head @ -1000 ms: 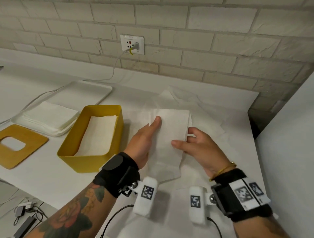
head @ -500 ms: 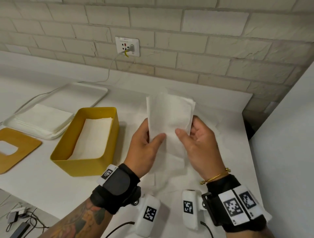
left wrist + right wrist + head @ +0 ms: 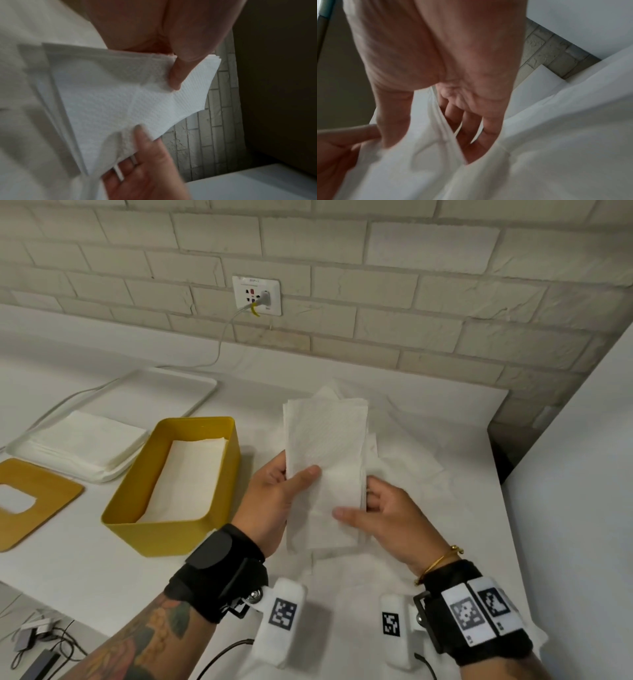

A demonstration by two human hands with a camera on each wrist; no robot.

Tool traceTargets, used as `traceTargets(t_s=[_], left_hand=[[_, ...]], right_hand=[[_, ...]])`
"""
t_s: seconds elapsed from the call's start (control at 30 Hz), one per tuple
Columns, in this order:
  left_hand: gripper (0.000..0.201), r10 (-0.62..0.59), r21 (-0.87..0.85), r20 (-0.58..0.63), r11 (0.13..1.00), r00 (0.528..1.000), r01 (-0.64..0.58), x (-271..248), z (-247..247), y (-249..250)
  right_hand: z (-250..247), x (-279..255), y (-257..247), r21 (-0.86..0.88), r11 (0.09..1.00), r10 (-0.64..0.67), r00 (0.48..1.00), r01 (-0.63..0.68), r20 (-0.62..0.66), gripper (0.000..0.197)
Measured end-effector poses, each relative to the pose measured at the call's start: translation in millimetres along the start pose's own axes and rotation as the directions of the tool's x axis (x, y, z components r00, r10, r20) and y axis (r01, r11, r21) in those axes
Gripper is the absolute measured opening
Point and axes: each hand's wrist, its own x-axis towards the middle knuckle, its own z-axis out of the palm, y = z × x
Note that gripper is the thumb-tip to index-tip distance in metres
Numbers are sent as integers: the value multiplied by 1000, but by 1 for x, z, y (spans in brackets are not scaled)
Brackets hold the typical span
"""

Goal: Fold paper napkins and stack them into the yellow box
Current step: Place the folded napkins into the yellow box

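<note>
Both hands (image 3: 274,501) (image 3: 387,518) pinch an embossed, oblong folded napkin (image 3: 325,446), seemingly several-layered.

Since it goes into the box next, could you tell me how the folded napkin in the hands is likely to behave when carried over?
The folded napkin is probably floppy: its free edge curves in the left wrist view. It seems light, as the left hand and right hand hold it by thumb and fingers alone. Its layers may fan apart; separate edges show at one corner.

The folded napkin (image 3: 325,474) hides the left hand's (image 3: 270,501) fingers and most of the right hand's (image 3: 383,522). The lid (image 3: 30,501) is cut by the left edge. Both wrist views are motion-blurred.
</note>
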Motion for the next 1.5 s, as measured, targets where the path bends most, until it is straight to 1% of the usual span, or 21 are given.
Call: traceTargets(t_s=[0.07, 0.13, 0.23, 0.3, 0.37, 0.47, 0.53, 0.57, 0.67, 0.73, 0.8, 0.87, 0.93, 1.0, 1.07, 1.13, 1.2, 1.27, 1.33, 1.43, 1.5], left_hand=[[30, 34, 77, 7, 996, 999, -34, -2, 6, 0], [30, 151, 190, 12, 970, 989, -150, -3, 13, 3], [39, 355, 268, 30, 897, 934, -350, -7, 25, 8], [48, 411, 297, 7, 869, 911, -395, -11, 31, 1], [55, 358, 400, -12, 858, 934, -324, -16, 32, -17], [54, 158, 500, 6, 855, 987, -140, -22, 25, -44], [49, 120, 506, 2, 856, 993, -105, -22, 20, -44], [49, 121, 489, 4, 866, 993, -108, -20, 17, -38], [46, 64, 355, 44, 932, 997, -75, -20, 15, -12], [40, -92, 141, 61, 987, 994, 83, -20, 15, 0], [36, -236, -27, 83, 971, 968, 239, -22, 12, 1], [33, -288, -59, 53, 955, 956, 291, -22, 9, -5], [33, -307, -74, -5, 949, 952, 306, -21, 5, -13], [33, -315, -110, -61, 945, 947, 307, -19, 0, -18], [30, -318, -128, -113, 944, 941, 304, -18, -7, -21], [31, -334, -119, -150, 941, 931, 318, -17, -13, -25], [33, -372, -133, -164, 926, 914, 353, -17, -17, -30], [33, -407, -148, -165, 911, 899, 385, -16, -20, -34], [34, -429, -145, -162, 901, 889, 408, -15, -22, -37], [36, -454, -162, -145, 888, 879, 431, -14, -24, -39], [36, -466, -179, -139, 880, 874, 440, -13, -26, -40]], right_hand=[[2, 4, -12, 44, 995, -80, 989, 86, -123, 28], [6, 7, -24, 10, 986, -160, 958, 167, -237, 20], [15, 0, -39, 15, 951, -287, 904, 307, -318, 20], [20, -6, -39, 29, 941, -308, 887, 338, -344, 25], [25, -6, -26, -2, 964, -252, 908, 267, -335, 30], [30, -4, 0, -66, 995, -92, 959, 77, -267, 29], [27, -4, 5, -28, 999, -37, 963, 30, -267, 26], [23, -3, 6, -6, 999, -46, 964, 46, -260, 27], [12, -1, 2, 73, 994, -76, 989, 86, -125, 31], [9, 0, 0, 123, 992, -28, 1000, 28, -2, 34], [11, 2, 4, 87, 996, 27, 996, -35, 87, 40], [14, 3, 8, 33, 996, 83, 987, -88, 137, 45], [13, 3, 11, -28, 992, 127, 979, -124, 162, 38], [1, 5, 11, -106, 985, 145, 985, -135, 96, 24], [-20, 8, 8, -122, 975, 176, 980, -186, -87, 15], [-45, 11, 8, -59, 964, 232, 931, -258, -281, 19], [-66, 15, 11, 14, 950, 291, 869, -311, -400, 27], [-79, 19, 16, 37, 929, 349, 835, -369, -426, 33], [-82, 23, 21, 37, 902, 407, 818, -430, -406, 32], [-79, 25, 24, -27, 889, 409, 819, -457, -402, 19], [-78, 24, 24, -37, 900, 384, 831, -434, -404, 27]])
